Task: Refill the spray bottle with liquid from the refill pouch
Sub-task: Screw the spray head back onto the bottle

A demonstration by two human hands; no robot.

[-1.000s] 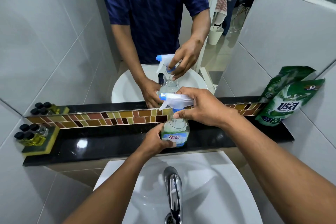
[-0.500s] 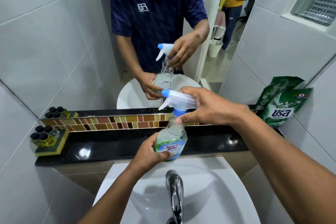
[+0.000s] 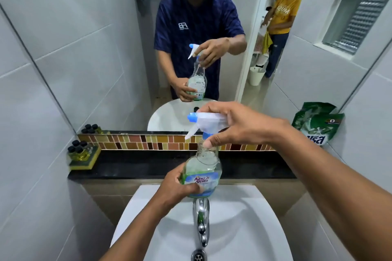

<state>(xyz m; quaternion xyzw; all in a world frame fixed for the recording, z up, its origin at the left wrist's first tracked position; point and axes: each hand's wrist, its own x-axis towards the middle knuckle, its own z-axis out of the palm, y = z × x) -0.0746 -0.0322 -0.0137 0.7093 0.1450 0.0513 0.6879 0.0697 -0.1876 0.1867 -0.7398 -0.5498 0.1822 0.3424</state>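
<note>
Now the left hand (image 3: 180,186) grips the bottle (image 3: 202,172) by its base above the sink (image 3: 244,229); the right hand (image 3: 239,127) clamps the sprayer (image 3: 209,122) at its neck. The pouch (image 3: 318,126) leans on the ledge (image 3: 135,165), well apart.

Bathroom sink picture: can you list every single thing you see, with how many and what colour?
Spray bottle: one, clear with a white and blue trigger head, held over the sink.
Refill pouch: one, green, leaning on the ledge at right.
Small bottles: a cluster, yellow with black caps, on a tray at left.
Faucet: one, chrome.
Sink: one, white.
Mirror: one, above the ledge.
Left hand: grip on the bottle body.
Right hand: grip on the trigger head.
</note>
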